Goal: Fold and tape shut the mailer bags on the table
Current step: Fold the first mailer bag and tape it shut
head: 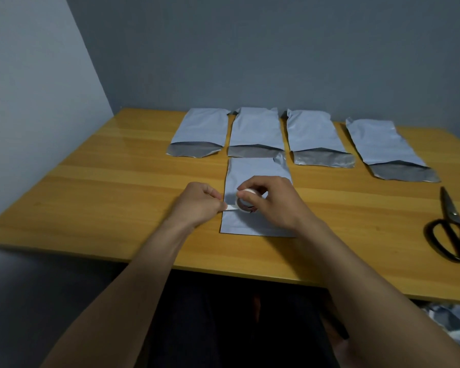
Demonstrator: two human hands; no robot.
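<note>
Left hand (pixel 201 201), fingers curled together, pinches the free end of the tape strip (pixel 231 207). Right hand (pixel 275 205), fingers curled, grips the white tape roll (pixel 246 201) over the mailer bag (pixel 252 170). The bag lies flat at mid-worktop (pixel 112 181), long axis running away from the person (a row of open mailer bags (pixel 255 128) lies just behind).

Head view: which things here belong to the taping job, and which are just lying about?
In the job: front mailer bag; tape roll in the right hand; tape end pinched by the left hand; four open mailer bags behind; scissors, probably for cutting tape.
Lying about: patterned item below the table at its right edge, unclear what it is.
</note>
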